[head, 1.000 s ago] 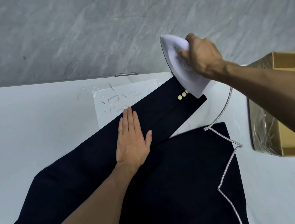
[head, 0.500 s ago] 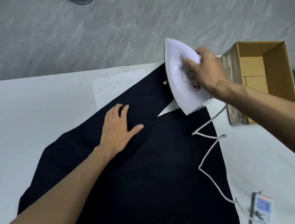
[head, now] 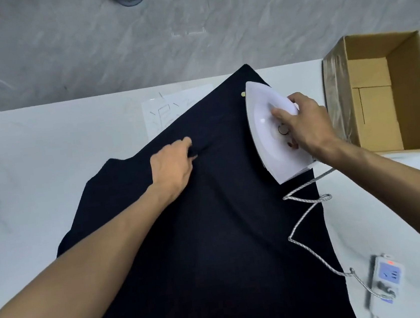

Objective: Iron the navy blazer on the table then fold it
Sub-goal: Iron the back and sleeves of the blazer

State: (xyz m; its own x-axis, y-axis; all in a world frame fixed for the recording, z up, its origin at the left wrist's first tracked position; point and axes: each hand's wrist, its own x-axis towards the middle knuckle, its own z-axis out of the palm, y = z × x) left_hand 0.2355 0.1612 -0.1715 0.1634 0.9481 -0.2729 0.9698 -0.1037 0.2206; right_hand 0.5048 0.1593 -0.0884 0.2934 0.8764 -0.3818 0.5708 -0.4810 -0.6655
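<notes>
Navy blazer (head: 212,237) lies flat on the white table (head: 45,151), its sleeve (head: 215,126) running diagonally up-right toward the far edge. Iron (head: 261,137) sits on the cuff end, right hand (head: 307,124) wrapped round the handle. Left hand (head: 173,168) pinches cloth mid-sleeve, left of the iron; the stroke likely runs toward it.

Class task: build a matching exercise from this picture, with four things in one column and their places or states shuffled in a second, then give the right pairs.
Things:
1 iron
2 cardboard box
3 power strip
4 left hand

States:
a pinches fabric of the blazer
b stands open, right of the iron
c rests on the blazer, gripped by the right hand
d lies near the right edge of the table, with the cord running to it

Pairs: 1-c; 2-b; 3-d; 4-a
</notes>
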